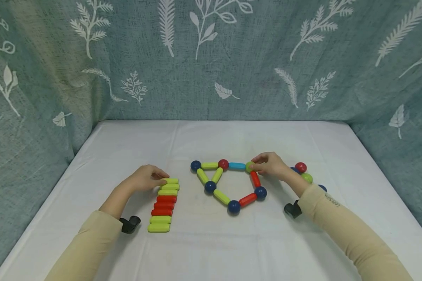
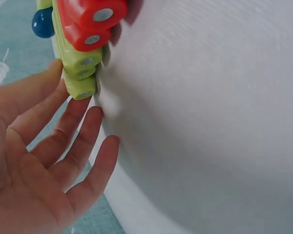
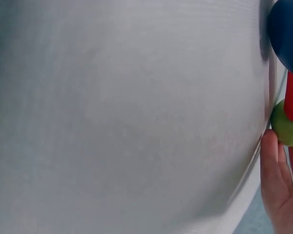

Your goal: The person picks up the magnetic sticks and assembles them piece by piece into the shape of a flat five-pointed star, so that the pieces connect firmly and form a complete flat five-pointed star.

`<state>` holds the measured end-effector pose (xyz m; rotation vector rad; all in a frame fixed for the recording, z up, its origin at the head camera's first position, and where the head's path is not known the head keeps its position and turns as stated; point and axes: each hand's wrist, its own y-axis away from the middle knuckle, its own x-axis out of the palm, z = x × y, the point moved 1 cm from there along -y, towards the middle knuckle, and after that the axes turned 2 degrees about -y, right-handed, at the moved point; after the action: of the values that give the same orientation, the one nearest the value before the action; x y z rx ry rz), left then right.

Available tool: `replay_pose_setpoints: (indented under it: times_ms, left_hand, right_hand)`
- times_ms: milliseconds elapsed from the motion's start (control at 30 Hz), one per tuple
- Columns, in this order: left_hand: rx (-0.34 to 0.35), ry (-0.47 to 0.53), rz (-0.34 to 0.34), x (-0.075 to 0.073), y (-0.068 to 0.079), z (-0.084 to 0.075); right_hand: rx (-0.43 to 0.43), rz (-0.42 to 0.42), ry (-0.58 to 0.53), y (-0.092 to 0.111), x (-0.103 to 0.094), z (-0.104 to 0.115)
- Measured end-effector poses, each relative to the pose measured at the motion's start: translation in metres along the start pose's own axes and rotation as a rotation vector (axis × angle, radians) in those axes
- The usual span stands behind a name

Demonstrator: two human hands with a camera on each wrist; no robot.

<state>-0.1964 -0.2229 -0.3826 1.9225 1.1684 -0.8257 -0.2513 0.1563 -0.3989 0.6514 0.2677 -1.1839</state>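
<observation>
Figure: ball-and-rod outline lying mid-table, a triangle joined to a five-sided ring; the two share a red ball, a dark blue ball and the yellow-green rod between them.
Triangle's third corner: another dark blue ball at the figure's left end, with yellow-green rods running from it to both shared balls.
Ring's far side: a light blue rod from the red ball to a yellow-green ball.
Ring's other sides: a red rod from the yellow-green ball to a dark blue one, a second red rod to the nearest dark blue ball, then a yellow-green rod back to the shared blue one.
Right hand: thumb and fingers grasp the yellow-green ball at the ring's far right corner.
Left hand: thumb and forefinger pinch the farthest rod of the row by its left end; the remaining fingers fan out loosely.
Row of rods: left of the figure, eight side by side: three yellow-green, three red, two yellow-green nearest.
Loose balls: red, yellow-green and dark blue, beside the right forearm, which partly hides some.
Table: covered in white cloth.
Curtain: grey-green, with pale leaf prints, behind the table.
</observation>
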Motion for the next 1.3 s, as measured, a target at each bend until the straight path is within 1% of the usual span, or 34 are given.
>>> replay_pose_setpoints:
  times_ms: [233, 467, 567, 700, 867, 1000, 1133, 1300]
  left_hand:
    - [-0.009, -0.005, -0.007, 0.001, -0.001, 0.001]
    - [-0.038, -0.017, -0.002, 0.001, -0.007, -0.003]
    - [-0.066, -0.007, -0.007, -0.003, -0.009, -0.006]
    - [-0.111, 0.025, -0.037, -0.013, -0.016, -0.013]
    - [-0.147, 0.051, -0.1, -0.024, -0.036, -0.029]
    - [-0.164, 0.07, -0.132, -0.025, -0.056, -0.049]
    - [-0.172, 0.084, -0.135, -0.018, -0.077, -0.07]
    - [-0.175, 0.116, -0.12, -0.003, -0.1, -0.091]
  right_hand:
    - [-0.032, 0.046, 0.0, 0.001, -0.004, -0.003]
    - [-0.034, 0.06, -0.018, 0.003, -0.007, -0.005]
    - [-0.033, 0.057, -0.022, 0.003, -0.006, -0.005]
    - [-0.036, 0.051, -0.028, 0.003, -0.006, -0.004]
    - [-0.028, 0.041, -0.032, 0.004, -0.006, -0.004]
    - [-0.026, 0.036, -0.028, 0.003, -0.006, -0.005]
    - [-0.013, 0.036, -0.037, 0.001, -0.005, -0.004]
    - [0.019, 0.027, -0.028, 0.0, -0.002, -0.002]
